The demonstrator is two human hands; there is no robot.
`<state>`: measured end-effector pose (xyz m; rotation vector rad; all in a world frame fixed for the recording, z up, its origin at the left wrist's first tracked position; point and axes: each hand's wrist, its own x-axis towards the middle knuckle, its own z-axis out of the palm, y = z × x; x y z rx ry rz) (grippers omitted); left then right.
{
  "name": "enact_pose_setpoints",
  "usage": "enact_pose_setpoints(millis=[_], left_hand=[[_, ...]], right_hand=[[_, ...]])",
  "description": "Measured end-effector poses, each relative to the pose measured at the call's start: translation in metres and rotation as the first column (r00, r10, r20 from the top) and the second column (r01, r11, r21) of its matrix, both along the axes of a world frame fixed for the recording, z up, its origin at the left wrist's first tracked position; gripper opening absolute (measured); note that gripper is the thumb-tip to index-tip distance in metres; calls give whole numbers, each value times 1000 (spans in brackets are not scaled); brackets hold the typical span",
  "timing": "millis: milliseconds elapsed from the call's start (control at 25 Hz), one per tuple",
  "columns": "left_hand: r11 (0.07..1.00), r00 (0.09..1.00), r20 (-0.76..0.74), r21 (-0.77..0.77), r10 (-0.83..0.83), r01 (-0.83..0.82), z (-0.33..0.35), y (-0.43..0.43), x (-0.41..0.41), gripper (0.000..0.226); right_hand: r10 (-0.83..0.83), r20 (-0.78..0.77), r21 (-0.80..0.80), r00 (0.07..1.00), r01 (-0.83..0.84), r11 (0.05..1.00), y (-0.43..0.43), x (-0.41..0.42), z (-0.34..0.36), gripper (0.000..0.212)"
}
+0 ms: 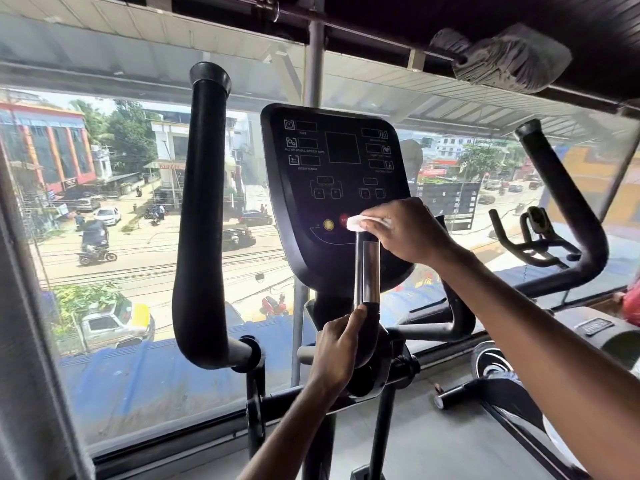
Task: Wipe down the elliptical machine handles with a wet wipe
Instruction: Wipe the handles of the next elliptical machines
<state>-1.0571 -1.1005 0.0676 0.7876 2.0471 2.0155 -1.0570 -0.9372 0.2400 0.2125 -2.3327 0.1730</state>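
Bare forearms, left hand (337, 344), right hand (412, 230)

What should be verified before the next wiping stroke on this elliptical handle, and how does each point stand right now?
1. Wet wipe in hand: ok, the right hand pinches it at the top of the short handle.
2. Handle steadied: ok, the left hand grips its black bend below the chrome section.
3. Chrome section free for a downward stroke: ok, nothing covers it.
4. Wipe clear of the console buttons: cannot tell, it overlaps the red button in this view.
5. Wipe wet enough: cannot tell.
6. Tall left handle already wiped: cannot tell.
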Motion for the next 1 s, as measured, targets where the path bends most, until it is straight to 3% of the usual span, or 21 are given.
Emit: enact_pose_setpoints(millis=[160,280,400,560,680,880,1000], left_hand=[[1000,1000,-6,-6,5,-5,-1,1,0,58],[1000,1000,17,10,11,-11,-2,2,-1,60],[1000,1000,8,10,4,-4,-3,0,-1,60],[999,1000,5,33,-15,15,-8,1,-5,71],[999,1000,-12,25,-22,22,-14,0,-7,84],[999,990,-139,28,25,-22,-22,-16,3,35],[998,979,-194,39,61,-55,-26,-18,8,26]], right_hand=[[3,-19,-64,1000,-4,998,1,4,-8,24],[63,-221,-78,973,-82,994,-4,11,-28,25],[-11,-402,-205,916,-78,976,-11,17,-71,27],[-49,-436,-370,898,-129,920,-30,14,-97,25],[-128,-356,-588,926,-116,800,-35,12,-90,21],[-182,-267,-653,946,-39,756,-54,44,-139,33],[-206,-361,-657,909,-92,748,-70,57,-166,17]])
